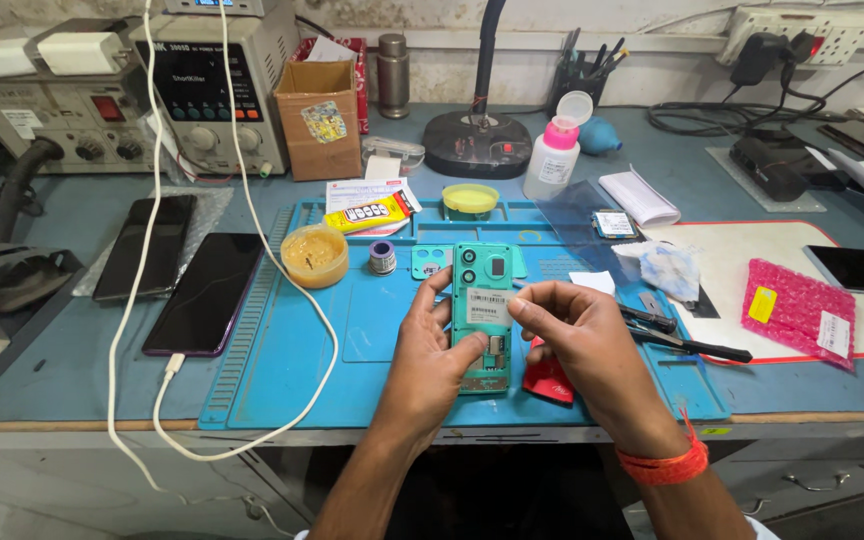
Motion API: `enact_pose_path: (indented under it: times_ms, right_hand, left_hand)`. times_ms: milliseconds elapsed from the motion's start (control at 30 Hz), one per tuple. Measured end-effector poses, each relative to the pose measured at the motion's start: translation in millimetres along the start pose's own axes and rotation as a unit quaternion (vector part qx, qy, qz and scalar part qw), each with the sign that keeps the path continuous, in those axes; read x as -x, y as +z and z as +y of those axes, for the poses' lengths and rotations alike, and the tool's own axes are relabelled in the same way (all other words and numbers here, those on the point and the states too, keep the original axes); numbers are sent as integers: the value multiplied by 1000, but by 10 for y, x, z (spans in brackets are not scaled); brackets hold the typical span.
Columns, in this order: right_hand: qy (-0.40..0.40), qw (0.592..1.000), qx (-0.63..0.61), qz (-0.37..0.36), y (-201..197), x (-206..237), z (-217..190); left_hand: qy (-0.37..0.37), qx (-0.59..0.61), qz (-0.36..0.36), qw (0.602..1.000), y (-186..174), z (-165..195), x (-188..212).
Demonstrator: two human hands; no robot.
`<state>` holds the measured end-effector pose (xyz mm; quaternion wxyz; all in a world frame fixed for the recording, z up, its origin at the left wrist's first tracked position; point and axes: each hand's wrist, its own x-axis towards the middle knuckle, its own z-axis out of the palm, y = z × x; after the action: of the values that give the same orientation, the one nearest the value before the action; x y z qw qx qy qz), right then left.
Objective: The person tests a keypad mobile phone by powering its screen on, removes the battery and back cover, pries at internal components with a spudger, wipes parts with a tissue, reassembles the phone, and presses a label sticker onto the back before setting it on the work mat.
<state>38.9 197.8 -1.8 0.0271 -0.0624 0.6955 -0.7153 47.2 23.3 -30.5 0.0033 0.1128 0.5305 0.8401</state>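
Opened teal phone (481, 300) on blue mat (292, 360), long axis running away from viewer, camera end far; left hand (430, 355) grips its left edge, right hand (577, 335) pinches closed above it.

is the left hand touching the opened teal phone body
Touching. The head view shows the left hand wrapped around the left edge of the opened teal phone body, its thumb lying across the lower part, with no gap between them.

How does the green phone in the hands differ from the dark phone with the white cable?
The green phone is opened, inner parts showing; the dark phone looks closed. Both hands, left hand and right hand, hold the green one; the dark one lies untouched, plugged into a white cable. Both are flat.
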Motion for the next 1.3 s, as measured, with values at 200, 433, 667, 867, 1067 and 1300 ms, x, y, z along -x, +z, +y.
enact_pose_path:
  times_ms: [200, 433, 667, 867, 1067, 1300]
  right_hand:
    - [18, 1000, 4, 11, 44, 39, -42]
    - [-54, 996, 60, 32, 70, 75, -45]
    - [-55, 998, 20, 15, 105, 17, 21]
    - [-65, 997, 29, 8, 102, 0, 31]
    - [-58, 998, 27, 6, 117, 24, 21]
    - [-55, 998, 33, 9, 133, 17, -2]
  left_hand:
    - [-6, 10, -1, 1000, 4, -13, 15]
    - [-3, 3, 6, 1000, 3, -30, 14]
    - [8, 21, -2, 1000, 11, -32, 13]
    - [14, 19, -6, 1000, 7, -31, 9]
    - [5, 0, -1, 1000, 12, -17, 19]
    - [-2, -2, 1, 1000, 16, -5, 14]
